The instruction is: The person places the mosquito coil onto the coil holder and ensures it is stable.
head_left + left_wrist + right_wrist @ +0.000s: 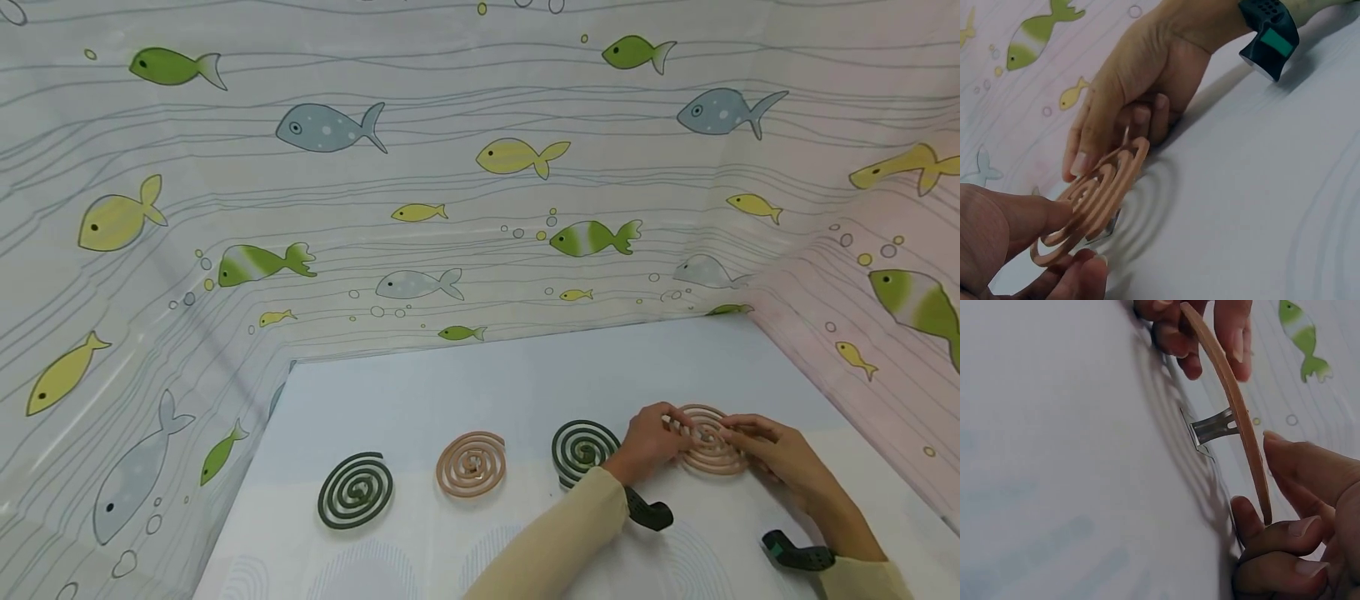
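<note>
A light-brown spiral mosquito coil [708, 457] sits above the table at the right, raised on a small metal stand [1213, 427] that meets its underside. My left hand [648, 442] pinches the coil's left edge, thumb on the upper face and fingers below, as the left wrist view shows. At the opposite edge, my right hand [787, 458] holds the coil with the thumb side over it and other fingers curled beneath. Just left of my left hand lies a dark green mosquito coil [587, 452], partly covered by that hand and wrist.
Farther left on the white table [420, 392] are another brown coil [472, 467] and another green coil [360, 492], spaced apart in a row. A fish-patterned sheet [465, 250] rises behind the table and along both sides. Each wrist wears a dark band.
</note>
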`<state>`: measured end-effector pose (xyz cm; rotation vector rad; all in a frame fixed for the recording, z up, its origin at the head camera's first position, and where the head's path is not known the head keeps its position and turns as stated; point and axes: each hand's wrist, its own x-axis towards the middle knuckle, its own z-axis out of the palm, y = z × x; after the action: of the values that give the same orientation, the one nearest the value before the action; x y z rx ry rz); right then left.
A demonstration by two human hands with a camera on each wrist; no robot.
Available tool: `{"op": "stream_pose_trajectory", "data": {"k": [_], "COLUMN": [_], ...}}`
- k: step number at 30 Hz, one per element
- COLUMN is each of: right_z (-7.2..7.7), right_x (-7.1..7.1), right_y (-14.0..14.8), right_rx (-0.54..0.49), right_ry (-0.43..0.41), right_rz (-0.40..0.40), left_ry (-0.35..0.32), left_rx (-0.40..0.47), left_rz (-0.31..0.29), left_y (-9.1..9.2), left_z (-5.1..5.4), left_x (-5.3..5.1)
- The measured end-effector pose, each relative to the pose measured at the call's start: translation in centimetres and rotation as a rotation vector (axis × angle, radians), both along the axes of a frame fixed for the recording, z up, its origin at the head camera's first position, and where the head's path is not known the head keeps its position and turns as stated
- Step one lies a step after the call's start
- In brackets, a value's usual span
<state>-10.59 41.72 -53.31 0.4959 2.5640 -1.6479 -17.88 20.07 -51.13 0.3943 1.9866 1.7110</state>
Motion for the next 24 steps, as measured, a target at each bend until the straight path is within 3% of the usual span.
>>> {"op": "stream_pose_trajectory", "data": {"k": [6, 15, 24], "right_z": [0.3, 0.8, 1.6], "right_x": [0.3, 0.9, 1.3], "right_y": [0.2, 0.6, 1.0], "right_rx": [0.017, 0.068, 0.003], "right_ry": [0.008, 0.066, 0.155], "right_rz": [-0.018, -0.049, -0.058], "left_ry": [0.025, 0.175, 0.296], "left_rx": [-0.024, -0.135, -0.154], "left_rz": [0.006, 0.021, -0.013], "left_y": [-0.5, -1.5, -3.5], "left_z": [0.4, 1.4, 3.1], "left_x": [-0.6, -1.7, -2.6]}}
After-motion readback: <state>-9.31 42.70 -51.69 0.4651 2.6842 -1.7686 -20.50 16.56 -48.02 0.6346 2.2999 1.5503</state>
